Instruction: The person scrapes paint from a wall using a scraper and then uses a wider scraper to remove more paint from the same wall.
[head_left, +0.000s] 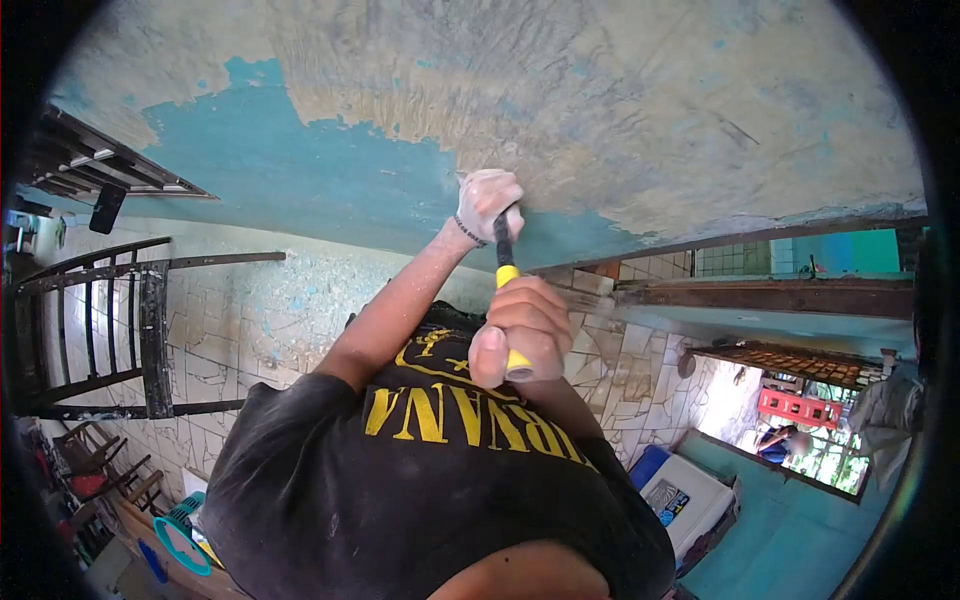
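Note:
My left hand (488, 205), in a white glove or coated with white dust, is closed around the front of a scraper's black shaft, close against the wall. Behind it, my right hand (525, 330) wraps round the yellow grip of the scraper (506, 250). The scraper's blade is hidden behind my left hand. Blue paint (300, 160) still covers a band of the wall. Beyond its ragged edge is bare, grey-beige wall surface (600, 110).
A dark wooden frame with rungs (155, 340) stands at left. A shuttered window (120, 165) is beyond it. A teal basket (182, 535) lies lower left, a white-and-blue box (690, 500) lower right. Another person (783, 445) is visible through the opening at right.

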